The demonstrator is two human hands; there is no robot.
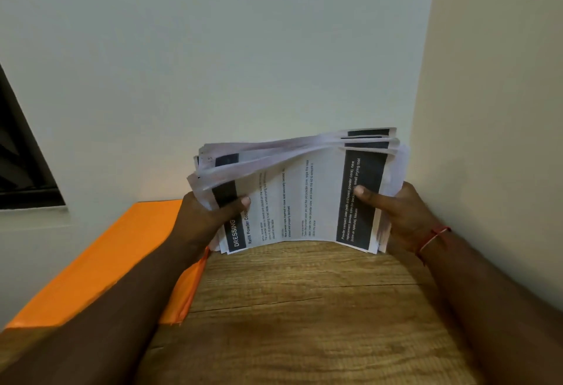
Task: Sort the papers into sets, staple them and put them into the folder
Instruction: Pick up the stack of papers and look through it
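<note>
Left hand (207, 220) and right hand (399, 217) pinch the papers (292, 202) on edge, folder (106, 263) at nine o'clock: probably squaring them; sorting next needs them laid flat.

Orange folder (91, 269) on wooden table (304, 308)
</note>
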